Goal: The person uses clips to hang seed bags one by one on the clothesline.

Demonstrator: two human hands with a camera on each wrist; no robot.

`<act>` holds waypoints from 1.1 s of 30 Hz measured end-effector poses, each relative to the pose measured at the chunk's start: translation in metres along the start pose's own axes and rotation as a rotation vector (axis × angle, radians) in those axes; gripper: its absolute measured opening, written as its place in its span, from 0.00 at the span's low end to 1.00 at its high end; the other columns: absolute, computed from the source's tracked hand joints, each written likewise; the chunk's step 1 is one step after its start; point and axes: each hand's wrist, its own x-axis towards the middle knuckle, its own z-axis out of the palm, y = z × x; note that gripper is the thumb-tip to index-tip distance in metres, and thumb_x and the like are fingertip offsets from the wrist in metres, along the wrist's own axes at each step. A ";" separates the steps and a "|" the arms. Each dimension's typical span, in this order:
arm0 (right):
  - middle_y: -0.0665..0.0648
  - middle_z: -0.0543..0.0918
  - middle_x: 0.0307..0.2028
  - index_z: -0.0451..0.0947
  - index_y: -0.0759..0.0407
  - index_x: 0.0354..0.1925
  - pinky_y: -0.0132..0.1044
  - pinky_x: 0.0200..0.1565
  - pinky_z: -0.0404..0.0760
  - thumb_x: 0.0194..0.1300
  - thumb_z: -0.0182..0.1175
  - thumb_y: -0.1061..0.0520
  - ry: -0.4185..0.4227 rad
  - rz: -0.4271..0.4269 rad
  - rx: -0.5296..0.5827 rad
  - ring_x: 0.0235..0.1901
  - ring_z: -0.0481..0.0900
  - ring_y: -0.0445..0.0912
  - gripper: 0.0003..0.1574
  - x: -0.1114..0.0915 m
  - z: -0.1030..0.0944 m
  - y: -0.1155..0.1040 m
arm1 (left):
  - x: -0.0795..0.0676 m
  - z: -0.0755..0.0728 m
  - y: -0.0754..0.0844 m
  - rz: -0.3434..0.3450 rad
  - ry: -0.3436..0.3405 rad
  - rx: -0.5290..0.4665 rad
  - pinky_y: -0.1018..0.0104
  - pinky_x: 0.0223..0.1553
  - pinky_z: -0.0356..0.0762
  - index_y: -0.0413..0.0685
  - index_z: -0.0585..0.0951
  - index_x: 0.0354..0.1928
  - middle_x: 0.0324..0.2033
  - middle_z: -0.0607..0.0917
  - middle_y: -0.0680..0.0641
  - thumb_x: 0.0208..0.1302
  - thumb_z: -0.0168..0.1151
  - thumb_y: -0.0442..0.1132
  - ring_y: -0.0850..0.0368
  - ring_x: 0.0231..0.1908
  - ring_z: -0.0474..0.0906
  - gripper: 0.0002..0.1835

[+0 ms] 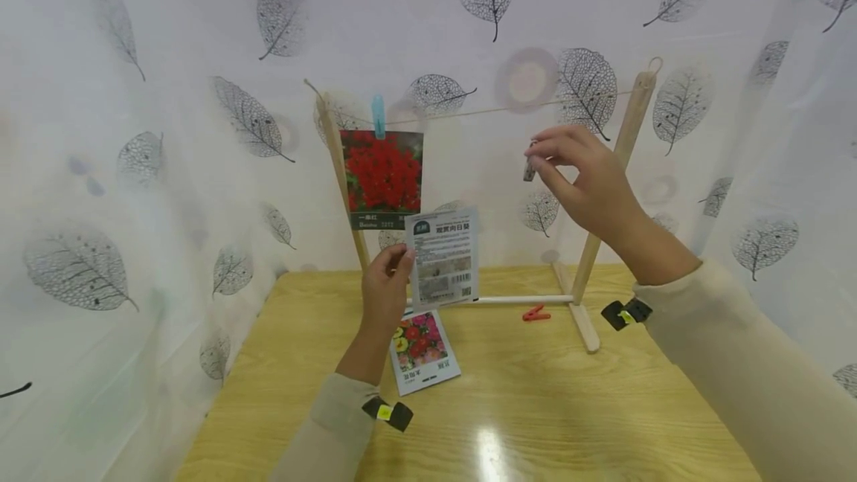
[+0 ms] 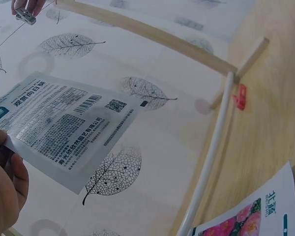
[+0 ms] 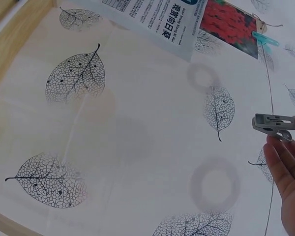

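Note:
My left hand (image 1: pixel 388 281) pinches a seed packet (image 1: pixel 443 259) by its left edge, its printed back toward me. The packet is held up in front of the stand, overlapping a corner of a hanging packet with red flowers (image 1: pixel 382 173). A blue clothespin (image 1: pixel 379 116) fixes that one to the string (image 1: pixel 469 113). To the right, just below the string, my right hand (image 1: pixel 582 177) pinches a grey clothespin (image 3: pixel 273 124) between thumb and fingers. Another seed packet with colourful flowers (image 1: pixel 423 352) lies on the table below my left hand.
A wooden stand (image 1: pixel 612 177) carries the string between two posts, with a white bar (image 1: pixel 522 300) low across it. Near its right foot a red clothespin (image 1: pixel 535 313) lies on the table (image 1: pixel 569 407). Behind hangs a leaf-print curtain (image 1: pixel 181 259).

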 end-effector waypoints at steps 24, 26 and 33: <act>0.65 0.82 0.51 0.83 0.68 0.47 0.21 0.52 0.76 0.68 0.63 0.66 0.028 -0.145 -0.037 0.47 0.82 0.53 0.10 0.030 0.005 -0.009 | 0.001 0.001 0.007 0.055 -0.004 -0.012 0.75 0.36 0.78 0.41 0.83 0.51 0.42 0.85 0.42 0.72 0.62 0.44 0.60 0.36 0.78 0.14; 0.64 0.82 0.52 0.83 0.68 0.47 0.21 0.52 0.76 0.69 0.62 0.65 0.023 -0.146 -0.044 0.48 0.82 0.53 0.10 0.033 0.005 -0.010 | 0.002 0.002 0.007 0.063 -0.003 -0.010 0.75 0.36 0.78 0.41 0.83 0.50 0.41 0.85 0.42 0.72 0.62 0.44 0.60 0.36 0.78 0.14; 0.62 0.83 0.53 0.83 0.67 0.48 0.28 0.53 0.80 0.70 0.62 0.63 0.016 -0.150 -0.050 0.46 0.84 0.50 0.11 0.042 0.006 -0.010 | 0.004 0.003 0.007 0.086 0.001 -0.019 0.74 0.35 0.77 0.40 0.84 0.48 0.40 0.86 0.40 0.72 0.62 0.43 0.60 0.35 0.78 0.13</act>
